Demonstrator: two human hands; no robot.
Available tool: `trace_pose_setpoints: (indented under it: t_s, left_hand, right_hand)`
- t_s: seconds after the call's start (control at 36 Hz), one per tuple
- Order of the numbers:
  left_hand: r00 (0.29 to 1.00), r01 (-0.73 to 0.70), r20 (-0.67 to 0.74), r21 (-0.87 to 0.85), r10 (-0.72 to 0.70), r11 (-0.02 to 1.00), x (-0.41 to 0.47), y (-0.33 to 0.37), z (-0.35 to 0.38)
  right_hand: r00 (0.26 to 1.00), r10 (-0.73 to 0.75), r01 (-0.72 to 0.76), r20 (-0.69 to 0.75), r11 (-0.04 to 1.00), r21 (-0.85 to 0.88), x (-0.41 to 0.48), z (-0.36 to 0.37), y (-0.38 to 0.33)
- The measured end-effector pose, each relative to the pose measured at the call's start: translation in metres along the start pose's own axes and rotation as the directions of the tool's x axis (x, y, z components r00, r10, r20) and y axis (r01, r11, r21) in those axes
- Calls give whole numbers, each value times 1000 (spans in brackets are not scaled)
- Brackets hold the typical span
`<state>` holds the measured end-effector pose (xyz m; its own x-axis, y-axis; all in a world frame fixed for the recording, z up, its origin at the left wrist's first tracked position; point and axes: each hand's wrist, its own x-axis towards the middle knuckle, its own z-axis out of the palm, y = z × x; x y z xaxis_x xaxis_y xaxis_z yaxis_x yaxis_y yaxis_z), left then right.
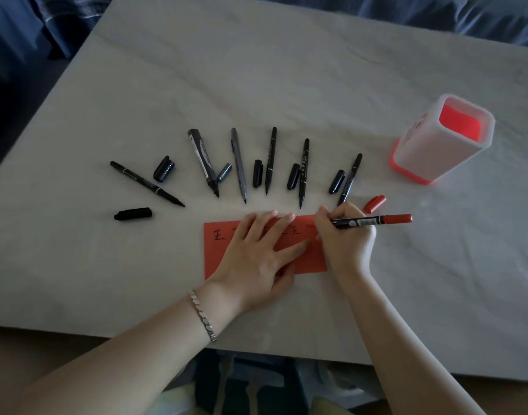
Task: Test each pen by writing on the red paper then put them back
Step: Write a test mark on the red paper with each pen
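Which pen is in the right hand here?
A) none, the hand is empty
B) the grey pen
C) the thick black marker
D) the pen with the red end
D: the right hand grips the red-ended pen at the right edge of the red paper; its red end sticks out to the right.
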<state>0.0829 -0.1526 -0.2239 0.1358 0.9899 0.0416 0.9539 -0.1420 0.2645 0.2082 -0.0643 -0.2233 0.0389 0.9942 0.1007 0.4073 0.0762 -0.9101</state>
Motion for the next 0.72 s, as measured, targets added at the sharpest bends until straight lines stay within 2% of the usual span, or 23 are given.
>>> trace_pose_setpoints:
  t_s: [0.31,0.42,0.72]
  left_hand:
    - [1000,-5,14,15,5,1000,0,0,0]
    - [1000,0,28,26,-1,1000,-1,-1,0]
    - [1000,-4,18,21,3,1000,1,-1,0]
  right_hand:
    - [1000,-24,22,-19,995,-99,0,2,1]
    - [998,-33,27,-58,995,-98,0,2,3]
    - [1000,-17,16,-15,998,-61,0,2,1]
